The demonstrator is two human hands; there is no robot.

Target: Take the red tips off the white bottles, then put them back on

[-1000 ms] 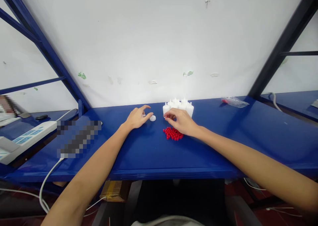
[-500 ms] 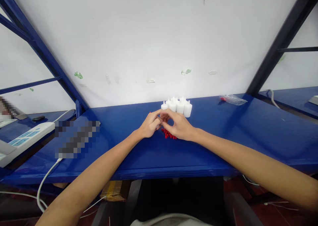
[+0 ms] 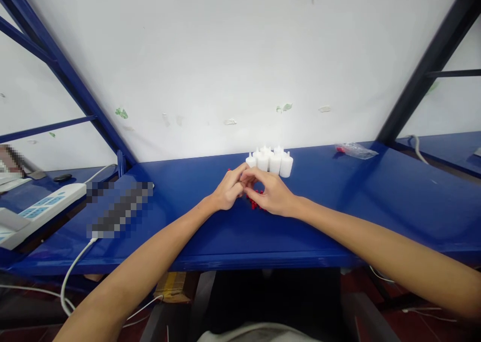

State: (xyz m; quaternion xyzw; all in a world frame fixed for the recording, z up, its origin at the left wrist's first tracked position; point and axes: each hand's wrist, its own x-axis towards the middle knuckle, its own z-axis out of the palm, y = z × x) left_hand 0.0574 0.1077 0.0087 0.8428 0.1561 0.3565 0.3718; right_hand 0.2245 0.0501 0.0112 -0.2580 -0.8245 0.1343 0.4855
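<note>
My left hand [image 3: 227,189] and my right hand [image 3: 276,194] meet over the desk, fingertips touching. Both have their fingers closed, and whatever lies between them is hidden. A small red spot [image 3: 229,170] shows just beyond my left knuckles. Several small red pieces [image 3: 254,204], like tiny caps, lie in a pile partly covered by my right hand. Right behind the hands stands a cluster of small white bottles [image 3: 286,166] with narrow pointed tips, upright and close together.
The blue desk [image 3: 233,236] runs up to a white wall. At the back right lies a clear plastic bag [image 3: 356,150] with something red in it. On the left are a white power strip [image 3: 45,209], a blurred-out device [image 3: 120,209] and a white cable [image 3: 69,272].
My left hand has moved right and closed, and my right hand has come to meet it. The white round piece beside my left hand is now out of sight. Over the last half second, little differs.
</note>
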